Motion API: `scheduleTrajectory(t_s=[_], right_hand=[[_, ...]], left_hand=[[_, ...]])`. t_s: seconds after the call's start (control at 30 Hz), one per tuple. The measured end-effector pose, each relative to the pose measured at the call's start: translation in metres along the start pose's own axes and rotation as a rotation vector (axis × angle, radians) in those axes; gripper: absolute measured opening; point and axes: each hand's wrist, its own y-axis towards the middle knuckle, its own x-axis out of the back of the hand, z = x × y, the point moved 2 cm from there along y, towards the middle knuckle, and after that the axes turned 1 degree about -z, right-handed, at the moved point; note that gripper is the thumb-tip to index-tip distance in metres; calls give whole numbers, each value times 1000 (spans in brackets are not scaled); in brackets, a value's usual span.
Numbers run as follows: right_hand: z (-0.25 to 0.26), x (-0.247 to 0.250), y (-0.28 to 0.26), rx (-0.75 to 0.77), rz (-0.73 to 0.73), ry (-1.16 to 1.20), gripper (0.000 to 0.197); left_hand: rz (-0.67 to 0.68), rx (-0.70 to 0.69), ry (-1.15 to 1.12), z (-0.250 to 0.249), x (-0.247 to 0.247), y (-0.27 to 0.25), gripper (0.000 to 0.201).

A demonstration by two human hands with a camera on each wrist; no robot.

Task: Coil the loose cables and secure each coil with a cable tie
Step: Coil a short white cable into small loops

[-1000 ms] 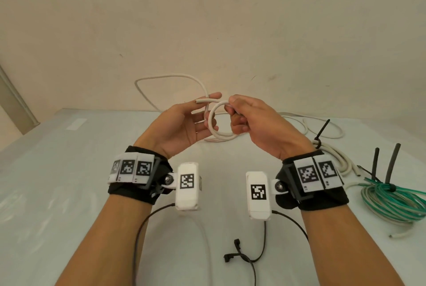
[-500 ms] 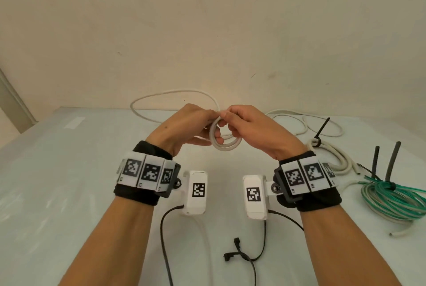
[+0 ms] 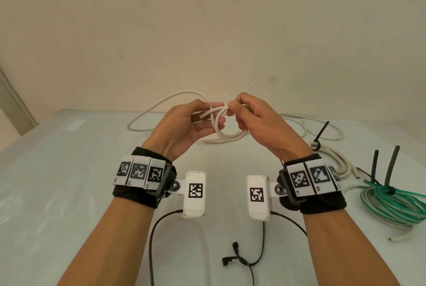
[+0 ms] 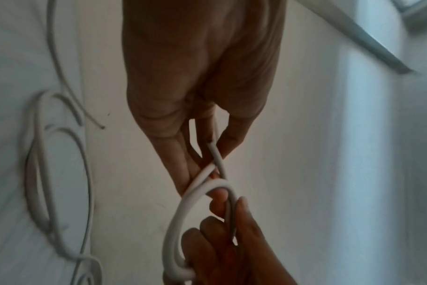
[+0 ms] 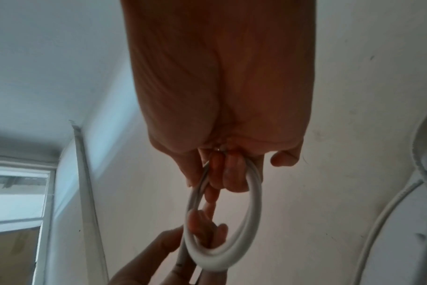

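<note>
I hold a small coil of white cable (image 3: pixel 230 137) above the table between both hands. My right hand (image 3: pixel 241 114) has its fingers curled through the coil (image 5: pixel 252 217) and grips its top. My left hand (image 3: pixel 206 123), palm partly up, pinches the cable's cut end (image 3: pixel 204 115) against the coil; the left wrist view shows that end (image 4: pixel 213 152) between thumb and fingers. The rest of the white cable (image 3: pixel 161 103) arcs up behind my left hand and drops to the table. A black cable tie (image 3: pixel 320 133) stands on a tied white coil (image 3: pixel 336 161) at the right.
A green cable coil (image 3: pixel 396 202) bound with black ties lies at the right edge of the white table (image 3: pixel 69 193). Thin black wires (image 3: pixel 239 261) from the wrist cameras trail near me. A bare wall stands close behind the table.
My left hand had rolled palm down onto the coil and has now turned palm up again. The cable end now sticks out to the left, and the loose arc behind has shifted.
</note>
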Motion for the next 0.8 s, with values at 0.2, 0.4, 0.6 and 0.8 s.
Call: scheduleTrajectory(t_s=[0.2,0.4,0.6,0.8], right_hand=[[1,2,-2,14,56,25,33],[-2,-3,0,-28,52,11,31],[-2,-9,-2,34,52,2,22],[10,-14,-1,142,69,71,29]], left_hand=[[-30,-117,217,8,-10,2,25],[81,-72,563,-4,-13,-9,36],[159,-69,836,-14,-20,-16,34],[222,-141,829,-24,-12,-21,29]])
